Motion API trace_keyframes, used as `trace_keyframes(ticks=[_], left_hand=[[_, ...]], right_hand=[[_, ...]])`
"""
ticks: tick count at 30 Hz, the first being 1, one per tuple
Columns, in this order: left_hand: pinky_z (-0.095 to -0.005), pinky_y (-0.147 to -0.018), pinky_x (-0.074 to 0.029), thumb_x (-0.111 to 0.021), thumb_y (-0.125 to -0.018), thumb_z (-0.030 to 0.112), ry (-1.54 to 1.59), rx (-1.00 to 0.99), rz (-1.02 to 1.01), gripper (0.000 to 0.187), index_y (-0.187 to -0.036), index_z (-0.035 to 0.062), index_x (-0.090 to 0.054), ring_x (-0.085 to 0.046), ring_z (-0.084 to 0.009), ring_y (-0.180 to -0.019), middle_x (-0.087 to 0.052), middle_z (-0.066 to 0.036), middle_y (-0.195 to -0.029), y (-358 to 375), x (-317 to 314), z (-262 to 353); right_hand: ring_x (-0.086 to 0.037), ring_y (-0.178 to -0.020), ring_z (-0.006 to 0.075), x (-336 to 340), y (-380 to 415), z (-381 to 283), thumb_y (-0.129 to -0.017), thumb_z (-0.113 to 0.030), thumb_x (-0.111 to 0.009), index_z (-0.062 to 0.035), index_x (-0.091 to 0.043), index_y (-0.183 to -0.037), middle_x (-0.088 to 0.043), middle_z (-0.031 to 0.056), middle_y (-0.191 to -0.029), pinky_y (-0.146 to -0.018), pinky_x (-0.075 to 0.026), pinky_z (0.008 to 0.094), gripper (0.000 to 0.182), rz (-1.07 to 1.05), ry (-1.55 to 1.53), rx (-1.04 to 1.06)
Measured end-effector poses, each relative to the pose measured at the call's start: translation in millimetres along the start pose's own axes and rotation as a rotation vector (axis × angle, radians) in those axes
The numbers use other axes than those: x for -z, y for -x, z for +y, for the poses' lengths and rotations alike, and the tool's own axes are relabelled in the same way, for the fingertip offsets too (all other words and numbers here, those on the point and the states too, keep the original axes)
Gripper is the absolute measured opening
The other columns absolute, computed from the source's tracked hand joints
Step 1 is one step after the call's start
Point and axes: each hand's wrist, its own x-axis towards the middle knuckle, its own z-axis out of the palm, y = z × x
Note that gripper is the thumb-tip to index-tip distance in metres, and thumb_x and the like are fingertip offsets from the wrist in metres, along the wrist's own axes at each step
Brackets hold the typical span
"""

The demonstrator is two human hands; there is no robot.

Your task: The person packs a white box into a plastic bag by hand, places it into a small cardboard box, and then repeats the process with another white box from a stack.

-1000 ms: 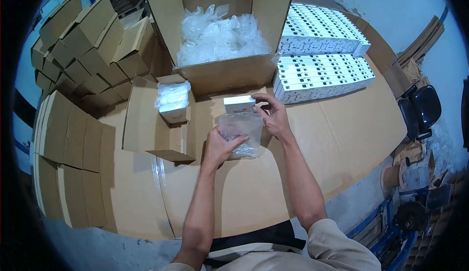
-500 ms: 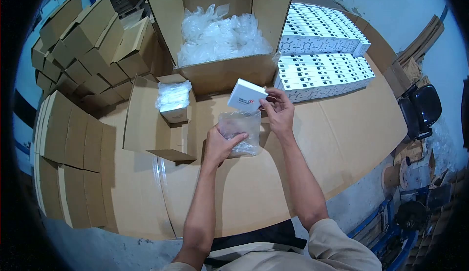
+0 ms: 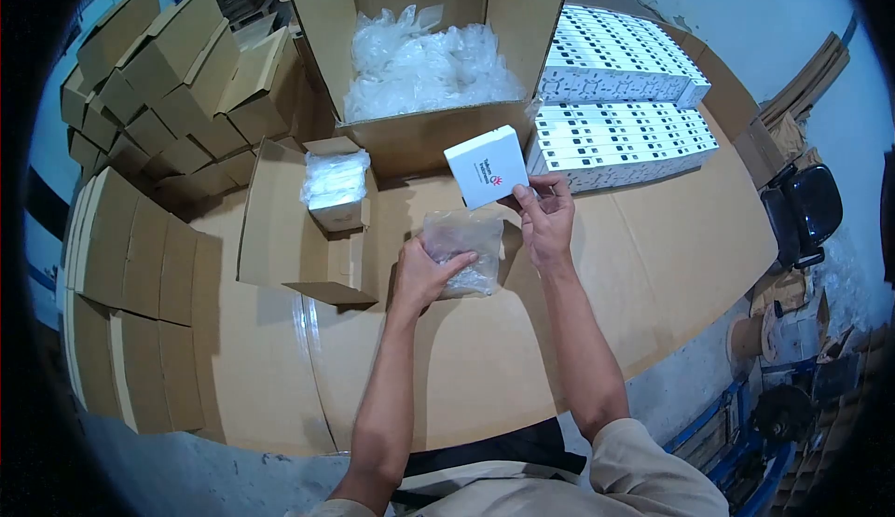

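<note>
My right hand (image 3: 546,219) grips a flat white box (image 3: 487,166) by its lower right corner, and the box is tilted with its printed face towards me. Below it, my left hand (image 3: 427,273) holds a clear bubble-wrap bag (image 3: 463,237), thumb on top and the other fingers hidden behind the plastic. The box and the bag are apart. To the left of my hands stands an open cardboard carton (image 3: 308,261), with a row of bubble-wrapped packs (image 3: 337,181) in its far end.
At the back, a large open carton (image 3: 438,125) holds a heap of clear bags (image 3: 424,65). Stacks of white boxes (image 3: 625,144) stand at the back right. Brown cartons (image 3: 140,303) line the left side, with more piled (image 3: 177,97) behind them.
My right hand has shifted slightly right, turning the white box so that more of its printed face shows. My left hand and the bag have barely moved.
</note>
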Motion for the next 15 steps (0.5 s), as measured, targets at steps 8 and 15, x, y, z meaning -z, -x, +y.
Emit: trace_keyframes(ticks=[8, 15], left_hand=[[-0.0362, -0.086, -0.058, -0.094, -0.072, 0.022, -0.024, 0.022, 0.004, 0.049, -0.109, -0.0026, -0.073, -0.074, -0.0207, -0.093, -0.077, -0.014, -0.102, -3, 2, -4], [-0.0367, -0.089, -0.058, -0.092, -0.074, 0.018, 0.046, -0.023, -0.019, 0.047, -0.111, -0.0027, -0.072, -0.074, -0.0204, -0.096, -0.077, -0.013, -0.105, -5, 2, -9]], right_hand=[[-0.071, -0.096, 0.0176, 7, 2, -2, -0.092, 0.001, -0.074, -0.0006, -0.061, -0.101, -0.071, 0.0115, -0.1, -0.085, -0.059, 0.0316, 0.016, -0.121, 0.268, -0.009], [-0.068, -0.098, 0.0153, 7, 1, -5, -0.092, 0.001, -0.074, -0.0012, -0.061, -0.102, -0.071, 0.0094, -0.102, -0.087, -0.056, 0.0291, 0.017, -0.159, 0.247, -0.019]])
